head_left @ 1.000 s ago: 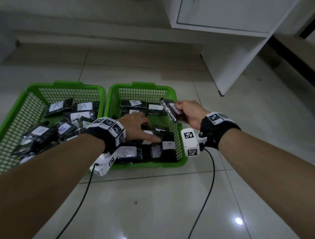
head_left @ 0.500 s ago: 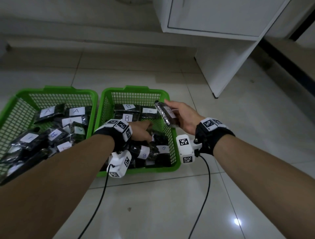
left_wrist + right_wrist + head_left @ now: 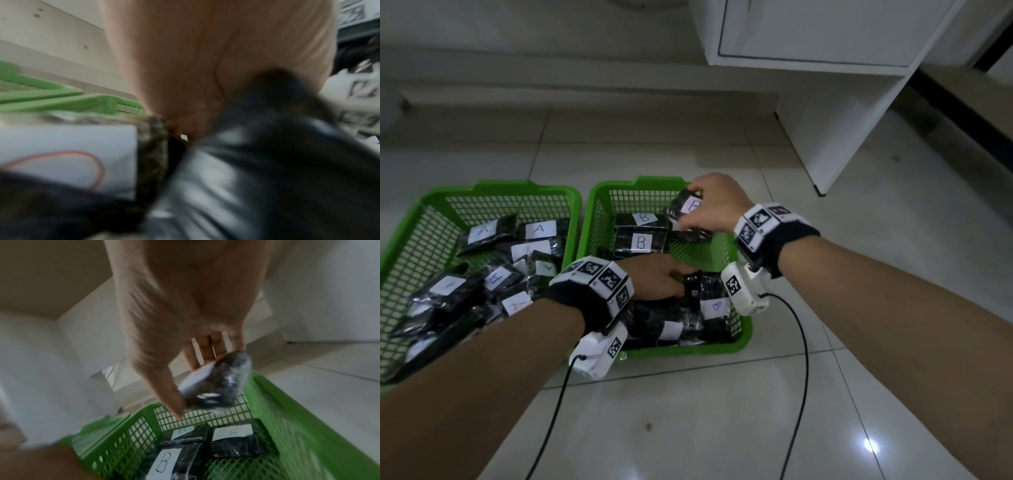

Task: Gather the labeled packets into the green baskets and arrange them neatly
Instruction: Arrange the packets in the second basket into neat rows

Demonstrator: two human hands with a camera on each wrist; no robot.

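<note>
The right hand is holding a B-labeled packet in a thumb-and-finger grip above the far right corner of the right green basket. The left hand is gripping a dark packet from the pile in the same basket, beside the left green basket of A packets on the floor.

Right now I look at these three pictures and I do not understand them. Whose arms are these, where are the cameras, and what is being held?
No machine here: a person works with bare hands. One camera sits on the head; a white camera box is strapped under each wrist and looks along the hand.

On the tiled floor stand two green baskets. The left basket holds dark packets labeled A, the right basket packets labeled B.

The right hand holds a B packet over the far end of the right basket. The left hand reaches among the near packets there and appears to grip one; its wrist picture is too blurred to confirm.
</note>
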